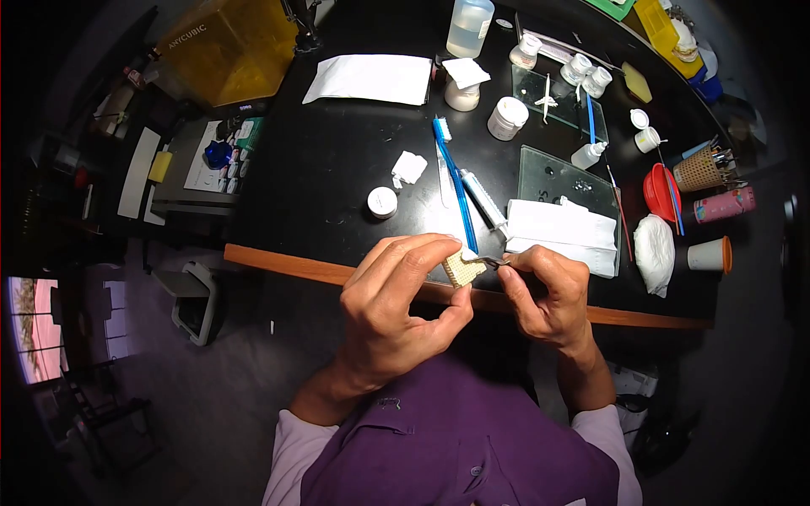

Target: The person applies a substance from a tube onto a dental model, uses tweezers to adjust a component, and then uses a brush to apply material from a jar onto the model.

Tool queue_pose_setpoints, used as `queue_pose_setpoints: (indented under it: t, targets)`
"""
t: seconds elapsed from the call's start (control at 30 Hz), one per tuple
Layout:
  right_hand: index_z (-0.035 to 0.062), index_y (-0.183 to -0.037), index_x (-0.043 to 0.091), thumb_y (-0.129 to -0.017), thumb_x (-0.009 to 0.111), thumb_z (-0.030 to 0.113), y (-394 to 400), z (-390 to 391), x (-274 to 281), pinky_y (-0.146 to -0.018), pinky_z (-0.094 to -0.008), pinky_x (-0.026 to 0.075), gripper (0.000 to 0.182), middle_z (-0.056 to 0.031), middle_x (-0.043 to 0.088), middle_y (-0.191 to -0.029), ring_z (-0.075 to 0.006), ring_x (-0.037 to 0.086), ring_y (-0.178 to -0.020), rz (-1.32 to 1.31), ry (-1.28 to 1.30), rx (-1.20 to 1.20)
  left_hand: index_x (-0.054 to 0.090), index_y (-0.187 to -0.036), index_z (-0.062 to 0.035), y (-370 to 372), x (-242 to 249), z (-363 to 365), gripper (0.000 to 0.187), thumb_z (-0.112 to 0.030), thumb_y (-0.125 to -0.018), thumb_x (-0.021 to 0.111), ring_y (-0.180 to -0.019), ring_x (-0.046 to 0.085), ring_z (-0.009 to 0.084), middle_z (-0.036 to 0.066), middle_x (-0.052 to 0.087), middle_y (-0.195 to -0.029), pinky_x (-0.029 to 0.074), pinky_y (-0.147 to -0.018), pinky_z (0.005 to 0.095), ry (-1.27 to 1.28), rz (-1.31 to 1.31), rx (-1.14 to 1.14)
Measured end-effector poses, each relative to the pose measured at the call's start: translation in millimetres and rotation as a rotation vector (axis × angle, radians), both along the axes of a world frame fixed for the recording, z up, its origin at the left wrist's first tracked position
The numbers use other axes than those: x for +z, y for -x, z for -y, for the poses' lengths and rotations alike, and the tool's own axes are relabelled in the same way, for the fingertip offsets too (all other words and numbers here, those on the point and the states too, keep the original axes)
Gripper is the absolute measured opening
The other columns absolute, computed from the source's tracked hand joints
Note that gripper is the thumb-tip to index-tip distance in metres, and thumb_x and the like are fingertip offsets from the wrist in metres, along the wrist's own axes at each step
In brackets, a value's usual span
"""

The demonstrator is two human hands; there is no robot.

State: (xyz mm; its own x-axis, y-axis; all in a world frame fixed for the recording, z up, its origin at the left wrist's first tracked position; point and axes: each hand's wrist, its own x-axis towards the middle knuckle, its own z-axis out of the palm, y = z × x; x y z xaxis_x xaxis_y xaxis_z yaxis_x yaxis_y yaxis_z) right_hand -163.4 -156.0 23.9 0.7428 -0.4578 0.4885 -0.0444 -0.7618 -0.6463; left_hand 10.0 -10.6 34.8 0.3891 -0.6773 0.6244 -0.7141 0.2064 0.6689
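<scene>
Near the table's front edge, my left hand [401, 291] pinches a small pale yellow block with a gridded surface [461, 271] between thumb and fingers. My right hand [548, 291] is closed on a thin dark tool [496, 261], whose tip reaches the block's upper right side. Just beyond the block lies a blue toothbrush [456, 181], beside a clear syringe [485, 202] and a slim pale blade-like tool [443, 175]. Folded white paper [561, 234] rests beyond my right hand.
A white-lidded jar [382, 202] stands left of the toothbrush. Farther back are a bottle [469, 29], another jar [508, 118] and a glass plate [540, 173]. At the right are a red bowl [661, 192], a paper cup [709, 255] and a white bundle [654, 255].
</scene>
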Motion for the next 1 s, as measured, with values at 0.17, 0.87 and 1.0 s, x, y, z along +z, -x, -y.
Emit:
queue_pose_setpoints:
  t: [0.17,0.87,1.0]
  targets:
    - [-0.0005,-0.088,0.072,-0.085,0.081,0.0,0,1,0,-0.053,-0.0322,0.05,0.009,-0.0116,0.07,-0.073,-0.0229,0.069,-0.058,0.0,0.025,0.0,0.072,-0.111,0.001,-1,-1,0,0.047,0.0,-0.066,0.088,-0.096,0.076,0.0279,0.014,0.077,-0.106,0.061,-0.085,0.0357,0.004,0.001,-0.003]
    - [0.0015,-0.086,0.07,-0.089,0.081,0.004,2,1,10,-0.047,-0.0338,0.04,0.012,-0.0056,0.058,-0.067,-0.0168,0.051,-0.048,-0.068,0.005,-0.001,0.073,-0.111,-0.0012,1,-3,-1,0.045,0.0,-0.068,0.087,-0.097,0.076,0.0306,0.015,0.077,-0.106,0.061,-0.086,0.0382,0.012,-0.069,-0.018]
    - [-0.0004,-0.088,0.07,-0.088,0.079,0.001,3,0,14,-0.048,-0.0313,0.04,0.009,-0.0068,0.06,-0.068,-0.0151,0.052,-0.049,-0.076,-0.025,0.021,0.073,-0.111,-0.0012,2,-4,0,0.045,0.0,-0.068,0.087,-0.098,0.076,0.0307,0.015,0.077,-0.106,0.061,-0.086,0.0382,0.019,-0.075,-0.023]
